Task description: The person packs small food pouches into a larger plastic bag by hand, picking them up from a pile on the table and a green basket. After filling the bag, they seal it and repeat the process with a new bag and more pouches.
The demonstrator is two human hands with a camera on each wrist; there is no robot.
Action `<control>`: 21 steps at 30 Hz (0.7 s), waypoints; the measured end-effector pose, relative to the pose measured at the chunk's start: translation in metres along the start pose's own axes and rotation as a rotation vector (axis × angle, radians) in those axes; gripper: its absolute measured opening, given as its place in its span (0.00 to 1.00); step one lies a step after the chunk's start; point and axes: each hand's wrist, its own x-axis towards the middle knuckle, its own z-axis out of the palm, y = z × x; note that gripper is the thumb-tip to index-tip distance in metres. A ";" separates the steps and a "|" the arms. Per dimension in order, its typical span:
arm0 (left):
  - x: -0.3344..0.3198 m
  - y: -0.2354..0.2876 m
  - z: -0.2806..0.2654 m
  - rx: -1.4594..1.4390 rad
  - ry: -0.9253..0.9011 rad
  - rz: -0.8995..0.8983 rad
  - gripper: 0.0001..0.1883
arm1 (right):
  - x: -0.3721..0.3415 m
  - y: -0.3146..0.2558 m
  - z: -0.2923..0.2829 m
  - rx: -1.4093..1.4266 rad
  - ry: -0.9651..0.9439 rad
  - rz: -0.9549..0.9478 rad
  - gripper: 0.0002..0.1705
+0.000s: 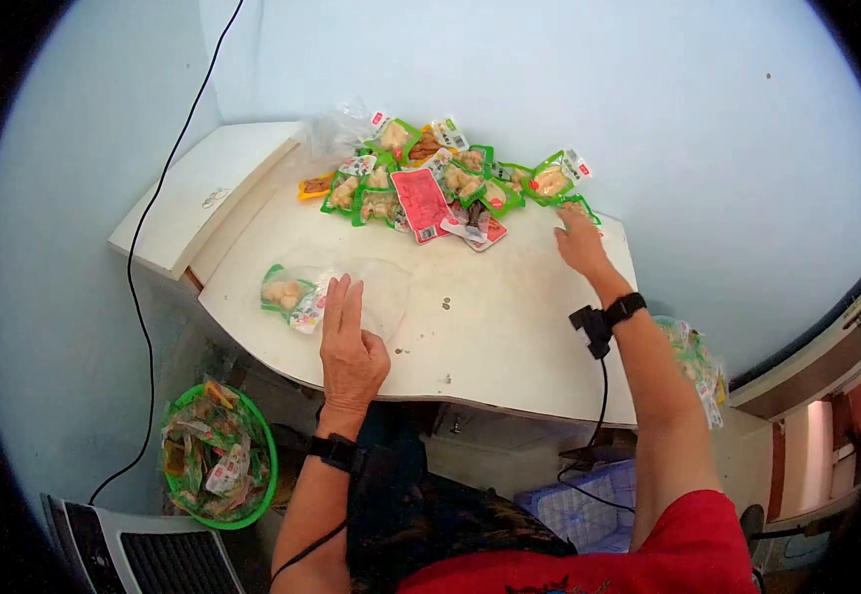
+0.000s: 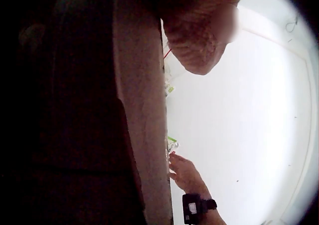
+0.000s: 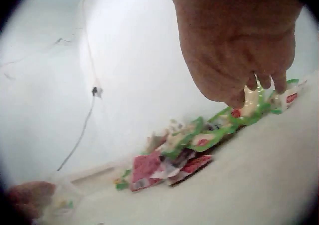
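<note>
In the head view the left hand [image 1: 353, 346] has its fingers straight, over the edge of a clear plastic bag [image 1: 381, 297] on the white table. A green-edged food packet [image 1: 285, 293] lies at that bag's left part. The right hand [image 1: 581, 247] reaches to a green-edged packet [image 1: 577, 207] at the right end of the packet pile; its fingertips are at the packet. In the right wrist view, the fingers of the right hand [image 3: 239, 50] point down at green-edged packets [image 3: 251, 103]. The left wrist view shows the left hand's palm side [image 2: 197, 45] above the table, its fingers hidden.
A pile of green, red and yellow packets [image 1: 421, 201] lies at the table's back, beside a crumpled clear bag [image 1: 336, 134]. A green basket [image 1: 270, 465] of packets stands lower left. More packets [image 1: 693, 361] are beyond the table's right edge. A black cable [image 1: 132, 267] hangs at left.
</note>
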 end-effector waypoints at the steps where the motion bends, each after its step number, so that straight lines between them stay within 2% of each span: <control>1: 0.000 0.000 0.000 -0.001 0.000 -0.003 0.37 | 0.000 0.012 -0.005 -0.065 -0.040 0.014 0.23; 3: 0.000 -0.001 0.001 -0.001 0.001 -0.005 0.37 | 0.000 0.029 -0.009 -0.191 -0.117 0.041 0.26; 6: 0.000 0.000 0.001 -0.006 -0.004 -0.007 0.37 | -0.003 0.047 -0.004 -0.215 -0.282 0.206 0.28; 9: 0.000 0.001 0.000 -0.005 -0.006 -0.008 0.37 | -0.003 0.055 0.000 -0.228 -0.221 0.167 0.22; 13: 0.001 0.002 0.000 -0.009 -0.026 -0.009 0.36 | -0.003 0.042 -0.010 -0.173 -0.149 0.229 0.15; 18: 0.000 0.001 0.000 -0.021 -0.003 -0.007 0.37 | -0.002 0.044 -0.010 -0.257 -0.067 0.171 0.10; 21: 0.000 0.001 0.000 -0.025 -0.020 -0.002 0.36 | 0.008 0.028 -0.020 -0.009 0.079 0.313 0.10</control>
